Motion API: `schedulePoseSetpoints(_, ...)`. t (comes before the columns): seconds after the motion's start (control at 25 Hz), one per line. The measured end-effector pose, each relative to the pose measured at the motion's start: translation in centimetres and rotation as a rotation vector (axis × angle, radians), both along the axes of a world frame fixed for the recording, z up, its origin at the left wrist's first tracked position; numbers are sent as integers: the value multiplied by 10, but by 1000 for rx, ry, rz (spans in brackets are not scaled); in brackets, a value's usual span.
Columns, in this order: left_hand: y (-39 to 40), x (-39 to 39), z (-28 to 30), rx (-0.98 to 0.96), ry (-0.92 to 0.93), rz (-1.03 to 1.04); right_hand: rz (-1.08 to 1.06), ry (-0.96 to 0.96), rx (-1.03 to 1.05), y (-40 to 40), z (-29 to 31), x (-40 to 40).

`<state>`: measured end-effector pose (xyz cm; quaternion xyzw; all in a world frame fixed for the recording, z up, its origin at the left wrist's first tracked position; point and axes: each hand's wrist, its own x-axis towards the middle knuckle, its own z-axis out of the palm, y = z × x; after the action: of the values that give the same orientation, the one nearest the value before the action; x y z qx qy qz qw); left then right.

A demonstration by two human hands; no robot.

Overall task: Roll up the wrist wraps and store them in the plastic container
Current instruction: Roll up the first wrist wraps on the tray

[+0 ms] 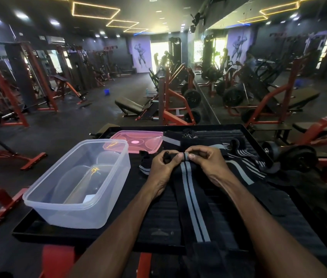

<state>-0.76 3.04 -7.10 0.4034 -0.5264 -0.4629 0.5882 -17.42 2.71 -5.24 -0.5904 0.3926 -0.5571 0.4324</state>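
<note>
Wrap: long black elastic wrist wrap with grey stripes [192, 199] lies flat on the ribbed black tray [229, 221], giving a straight roll
Hands: left hand [161, 167] and right hand [205, 161] pinch its far end; starting the coil
Container: clear plastic tub [78, 185] open, just left; ready for rolls

Wrist wrap [193, 199] — near end cut off by the bottom edge.

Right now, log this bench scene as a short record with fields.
surface: black tray
left hand: pinches the far end of the striped wrist wrap
right hand: pinches the same end, roll barely begun
wrap tail: flat, runs toward the person
plastic container: open, no wraps inside
pink lid: off, behind the container
other wraps: loose pile, far right
</note>
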Motion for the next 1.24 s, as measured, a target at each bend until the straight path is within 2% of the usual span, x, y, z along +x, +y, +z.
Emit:
schedulePoseSetpoints(0.08, 0, 0, 0, -21, -64, 52, 1, 11, 17, 1, -1, 1)
schedulePoseSetpoints(0.24, 2, 3, 1, -68, -114, 67, 59, 169, 192, 2, -3, -1)
schedulePoseSetpoints(0.32, 2, 2, 1, -60, -112, 58, 29, 203, 127, 2, -3, 0)
schedulePoseSetpoints(0.48, 4, -4, 2, 194, 154, -97, -30, 138, -30, -1, -4, 1)
schedulePoseSetpoints(0.56, 3, -2, 1, 275, 79, -151, -18, 117, -32, -1, -5, 0)
schedulePoseSetpoints(0.68, 2, 0, 0, 192, 23, -100, 29, 66, -10, 3, 0, -1)
schedulePoseSetpoints(0.84, 4, -1, -1, 93, -63, -15, 71, 45, 123, -1, -2, 0)
schedulePoseSetpoints(0.92, 6, -4, -3, 60, -159, -4, 78, 87, 162, -2, -3, 3)
schedulePoseSetpoints(1.08, 8, -8, -6, -3, -305, 45, -57, 208, 160, 1, -6, 9)
schedulePoseSetpoints(1.24, 5, -6, -8, -21, -301, 66, -29, 292, 185, 2, -6, 8)
